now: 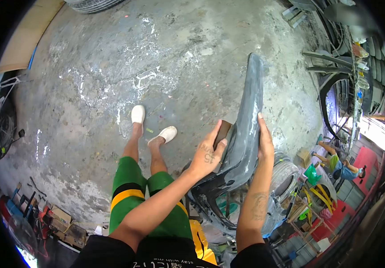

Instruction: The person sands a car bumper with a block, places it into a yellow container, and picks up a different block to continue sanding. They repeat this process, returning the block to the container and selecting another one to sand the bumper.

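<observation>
A long grey car bumper with scuffed, whitish patches stands in front of me, its narrow end pointing away and its black lower part near my legs. My left hand is closed round a brown sanding block, thumb on top, and the block lies against the bumper's left edge. On the opposite edge, my right hand grips the bumper; some of its fingers are hidden behind the part.
Tires and yellow parts crowd the right, where another person is visible. Black trim pieces line the upper right. Cardboard boxes and tools sit at lower left. A wheel stands at far left. The concrete floor is stained.
</observation>
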Demonstrator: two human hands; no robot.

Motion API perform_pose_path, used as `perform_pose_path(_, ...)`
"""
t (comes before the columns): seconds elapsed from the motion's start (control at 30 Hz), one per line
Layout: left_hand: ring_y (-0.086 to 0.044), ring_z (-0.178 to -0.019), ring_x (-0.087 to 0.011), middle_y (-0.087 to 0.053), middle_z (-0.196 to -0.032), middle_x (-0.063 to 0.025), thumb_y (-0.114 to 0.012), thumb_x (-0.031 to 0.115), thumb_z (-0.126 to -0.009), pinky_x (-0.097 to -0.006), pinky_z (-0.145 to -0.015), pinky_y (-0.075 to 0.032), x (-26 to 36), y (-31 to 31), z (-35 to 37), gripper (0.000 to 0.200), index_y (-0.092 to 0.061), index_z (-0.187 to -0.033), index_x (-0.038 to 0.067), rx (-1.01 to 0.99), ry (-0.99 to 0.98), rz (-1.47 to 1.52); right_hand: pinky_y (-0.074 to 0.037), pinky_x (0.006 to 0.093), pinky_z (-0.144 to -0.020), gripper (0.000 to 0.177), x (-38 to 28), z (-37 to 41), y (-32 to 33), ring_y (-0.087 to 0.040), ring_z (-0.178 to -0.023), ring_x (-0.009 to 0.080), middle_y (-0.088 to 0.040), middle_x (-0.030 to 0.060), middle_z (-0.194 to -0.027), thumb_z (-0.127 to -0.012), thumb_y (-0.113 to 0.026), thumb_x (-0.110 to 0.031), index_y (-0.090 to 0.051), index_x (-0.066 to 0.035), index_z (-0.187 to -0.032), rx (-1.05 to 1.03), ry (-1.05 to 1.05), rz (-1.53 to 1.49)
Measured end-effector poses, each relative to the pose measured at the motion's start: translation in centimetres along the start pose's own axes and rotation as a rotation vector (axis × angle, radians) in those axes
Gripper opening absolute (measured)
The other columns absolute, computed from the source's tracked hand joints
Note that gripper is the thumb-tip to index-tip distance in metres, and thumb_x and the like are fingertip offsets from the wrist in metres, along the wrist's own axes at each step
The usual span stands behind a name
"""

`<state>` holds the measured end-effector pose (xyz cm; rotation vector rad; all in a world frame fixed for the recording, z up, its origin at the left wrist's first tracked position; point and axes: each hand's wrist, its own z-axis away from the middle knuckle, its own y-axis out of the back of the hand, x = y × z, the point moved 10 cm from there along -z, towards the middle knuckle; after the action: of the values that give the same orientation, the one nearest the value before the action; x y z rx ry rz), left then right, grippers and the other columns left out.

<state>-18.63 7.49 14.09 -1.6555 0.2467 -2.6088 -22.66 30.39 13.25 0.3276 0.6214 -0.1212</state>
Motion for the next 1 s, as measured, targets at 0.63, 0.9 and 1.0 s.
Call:
perform_pose_path(0.63, -0.065, -0.115, -0.0300, -0.064, -0.123, -0.0312, -0.059, 0.014, -0.096, -0.0372, -0.099, -0.047, -0.1, -1.0, -8.3, 0.057, -0.042, -0.147, -0.005, 0.049, 0.009, -0.039, -0.047, 0.0328, -0.076, 0.062, -4.0, 3.7, -2.3, -0.060, -0.081, 0.0212, -0.065, 0.0157, -0.092, -0.084, -0.069, -0.046, -0.062, 0.011, -0.108, 0.214, 0.203, 0.392)
perform_pose_path(0.9, -0.064, -0.117, -0.0302, -0.067, -0.121, -0.0266, -0.063, 0.007, -0.093, -0.0373, -0.100, -0.047, 1.4, 0.2, -2.9, 0.057, -0.043, -0.146, -0.004, 0.141, -0.114, 0.047, -0.046, 0.0311, -0.072, 0.056, -3.5, 3.0, -2.4, -0.057, -0.078, 0.0183, -0.064, 0.0114, -0.088, -0.085, -0.068, -0.043, -0.062, 0.009, -0.104, 0.134, 0.161, 0.388)
perform_pose_path(1.0, -0.063, -0.119, -0.0292, -0.066, -0.124, -0.0255, -0.063, 0.009, -0.094, -0.0365, -0.102, -0.046, 0.6, -1.1, -7.4, 0.057, -0.043, -0.146, -0.004, 0.130, -0.103, 0.034, -0.046, 0.0313, -0.070, 0.054, -3.2, 3.4, -1.8, -0.056, -0.076, 0.0177, -0.063, 0.0103, -0.087, -0.085, -0.068, -0.043, -0.062, 0.009, -0.100, 0.159, 0.187, 0.372)
